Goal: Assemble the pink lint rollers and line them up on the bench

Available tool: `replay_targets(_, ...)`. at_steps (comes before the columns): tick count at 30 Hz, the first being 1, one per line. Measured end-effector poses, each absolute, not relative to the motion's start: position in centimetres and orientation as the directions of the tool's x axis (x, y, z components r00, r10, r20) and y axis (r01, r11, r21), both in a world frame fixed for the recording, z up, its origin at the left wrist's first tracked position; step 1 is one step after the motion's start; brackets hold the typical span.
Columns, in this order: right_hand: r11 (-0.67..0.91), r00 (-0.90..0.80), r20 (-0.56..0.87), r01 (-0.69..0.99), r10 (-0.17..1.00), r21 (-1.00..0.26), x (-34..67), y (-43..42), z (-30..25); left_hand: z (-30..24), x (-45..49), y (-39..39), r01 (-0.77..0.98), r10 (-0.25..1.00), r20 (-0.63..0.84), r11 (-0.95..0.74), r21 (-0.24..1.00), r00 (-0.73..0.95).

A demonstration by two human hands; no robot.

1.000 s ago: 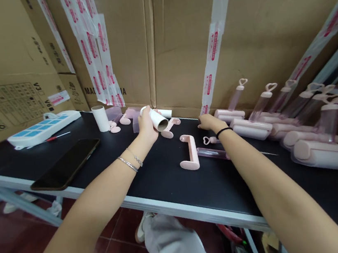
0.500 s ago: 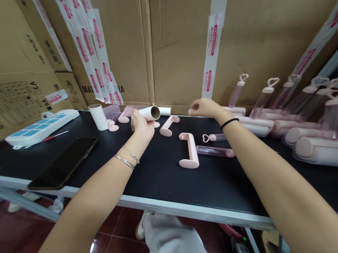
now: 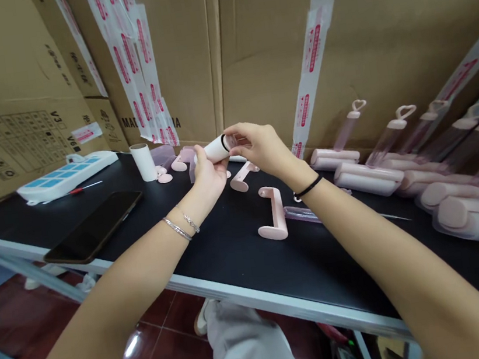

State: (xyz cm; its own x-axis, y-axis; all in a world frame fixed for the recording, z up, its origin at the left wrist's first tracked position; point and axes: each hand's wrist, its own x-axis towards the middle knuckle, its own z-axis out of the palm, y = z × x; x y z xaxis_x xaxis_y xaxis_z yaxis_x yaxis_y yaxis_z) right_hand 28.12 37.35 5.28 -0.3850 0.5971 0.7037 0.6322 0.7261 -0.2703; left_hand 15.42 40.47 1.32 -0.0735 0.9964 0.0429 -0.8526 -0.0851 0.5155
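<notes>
My left hand point(image 3: 208, 172) is wrapped round a white paper roll point(image 3: 216, 148) and holds it lying sideways above the black table point(image 3: 214, 253). My right hand point(image 3: 262, 148) meets the roll's open right end, fingers pinched on it. Below the hands lie two pink plastic brackets point(image 3: 272, 216) and a clear pink tube point(image 3: 299, 214), partly hidden by my right wrist. Another white roll point(image 3: 144, 162) stands upright further left, with small pink end caps point(image 3: 164, 176) beside it.
A black phone point(image 3: 95, 226) lies near the table's front left edge. A white and blue power strip point(image 3: 66, 174) sits at the back left. Finished pink rollers point(image 3: 367, 179) with heart-topped handles line the right side. Taped cardboard boxes point(image 3: 248, 43) wall off the back.
My right hand left the pink rollers on the right, rose and moved left onto the end of the roll. My left hand lifted the roll slightly and turned it sideways.
</notes>
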Motion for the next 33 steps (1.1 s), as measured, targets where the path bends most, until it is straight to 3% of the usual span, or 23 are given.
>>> replay_targets(4,0.708,-0.380,0.700,0.658,0.605,-0.255,28.2,37.4,5.2,1.1,15.6,40.3,-0.844,0.997,0.036,-0.074,0.532,-0.065)
replay_targets(11,0.731,-0.303,0.732,0.571,0.610,-0.373,28.7,38.5,3.2,0.9,15.9,40.1,-0.852,0.999,0.054,-0.029,0.523,-0.001)
replay_targets(17,0.738,-0.390,0.716,0.625,0.579,-0.255,28.5,37.4,3.2,1.5,15.1,40.1,-0.801,0.988,0.137,-0.027,0.598,0.069)
replay_targets(22,0.653,-0.435,0.661,0.749,0.612,-0.112,31.3,33.2,6.4,1.8,13.2,41.8,-0.798,0.994,0.031,-0.102,0.594,-0.104)
replay_targets(24,0.539,-0.413,0.556,0.839,0.721,-0.077,33.2,30.5,6.3,1.7,12.6,42.4,-0.803,0.995,-0.010,-0.075,0.591,-0.100)
replay_targets(26,0.429,-0.401,0.315,0.903,0.860,-0.024,34.9,28.2,4.9,1.5,12.7,42.3,-0.793,0.999,0.005,-0.030,0.609,-0.034)
replay_targets(28,0.345,-0.345,0.134,0.938,0.929,0.024,36.0,26.6,2.6,1.3,13.2,41.6,-0.745,0.997,0.043,0.016,0.667,0.061)
replay_targets(30,0.304,-0.307,0.048,0.950,0.950,0.072,36.3,26.0,0.6,1.1,13.9,40.5,-0.660,0.983,0.118,0.004,0.751,0.141)
replay_targets(33,0.350,-0.357,0.044,0.930,0.933,0.109,36.2,26.2,-0.6,0.8,15.0,38.9,-0.531,0.905,0.297,-0.098,0.842,0.303)
